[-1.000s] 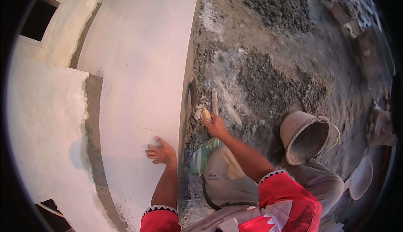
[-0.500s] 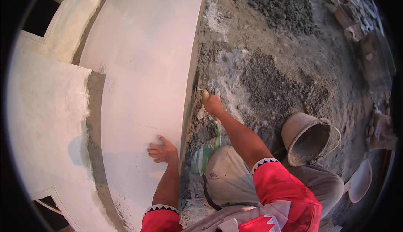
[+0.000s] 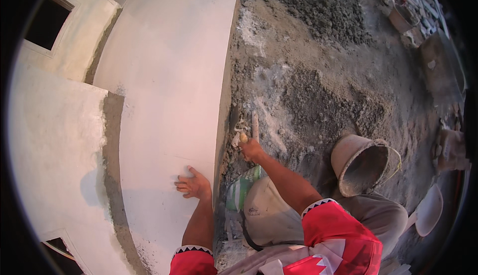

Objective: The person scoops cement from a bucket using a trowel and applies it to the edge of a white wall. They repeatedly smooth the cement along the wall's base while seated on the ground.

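Note:
My left hand (image 3: 194, 183) lies with fingers spread on top of the smooth, pale plastered ledge (image 3: 169, 100), close to its right edge. Beside that edge, low over the ground, my right hand (image 3: 251, 150) is closed around the yellowish handle of a trowel (image 3: 243, 137). The trowel's blade points away from me along the foot of the ledge and is hard to make out against the grey mortar (image 3: 230, 150). A narrow, pale strip (image 3: 255, 125) lies just beyond my right hand. A green and white bag (image 3: 242, 188) is by my knee.
A mortar-stained bucket (image 3: 361, 165) lies tipped on its side at right. Heaps of grey mortar or sand (image 3: 323, 100) cover the ground beyond. A pale, shallow dish-like thing (image 3: 429, 210) sits at far right. Another bucket (image 3: 402, 18) and scrap pieces are at the far right.
My right hand has drawn back toward me along the ledge's foot with the trowel. The pale strip now shows beside it. My left hand stays in place on the ledge.

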### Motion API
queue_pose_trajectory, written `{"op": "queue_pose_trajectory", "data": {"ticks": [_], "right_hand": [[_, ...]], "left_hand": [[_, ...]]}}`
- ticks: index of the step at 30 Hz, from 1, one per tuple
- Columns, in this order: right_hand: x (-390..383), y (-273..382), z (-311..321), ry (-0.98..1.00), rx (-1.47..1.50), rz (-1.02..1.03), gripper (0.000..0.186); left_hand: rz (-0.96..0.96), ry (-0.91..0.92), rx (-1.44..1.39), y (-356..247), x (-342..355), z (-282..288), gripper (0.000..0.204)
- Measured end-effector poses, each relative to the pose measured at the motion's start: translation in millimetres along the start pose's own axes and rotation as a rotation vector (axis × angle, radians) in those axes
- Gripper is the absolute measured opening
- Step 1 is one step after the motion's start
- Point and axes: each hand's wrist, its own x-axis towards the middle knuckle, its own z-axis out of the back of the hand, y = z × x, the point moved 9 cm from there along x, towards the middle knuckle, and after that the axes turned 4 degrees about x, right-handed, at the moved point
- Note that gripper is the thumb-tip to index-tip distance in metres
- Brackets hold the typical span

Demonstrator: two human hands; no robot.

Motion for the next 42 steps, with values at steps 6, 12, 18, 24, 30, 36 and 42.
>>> {"op": "queue_pose_trajectory", "data": {"ticks": [6, 12, 18, 24, 30, 36, 42], "right_hand": [[-58, 4, -4, -0.196, 0.594, 0.261, 0.032], [-23, 90, 4, 0.105, 0.865, 0.278, 0.039], [-45, 24, -60, 0.175, 0.899, 0.040, 0.046], [-103, -23, -72, 0.060, 0.644, 0.050, 0.042], [-69, 86, -37, 0.041, 0.731, 0.433, 0.037], [-122, -41, -94, 0.104, 0.642, -0.046, 0.036], [-122, -32, -38, -0.164, 0.408, 0.301, 0.039]], "left_hand": [[-0.011, 0.005, 0.017, 1, 0, 1, 0.078], [-0.020, 0.015, -0.048, 1, -1, 3, 0.077], [-0.028, 0.031, -0.095, 2, -1, 5, 0.078], [-0.012, 0.069, -0.091, 4, 1, 2, 0.078], [-0.023, 0.075, -0.086, 5, -1, 5, 0.077], [0.010, 0.088, -0.099, 4, 1, 4, 0.079], [0.011, 0.065, -0.080, 3, 1, 1, 0.081]]}}
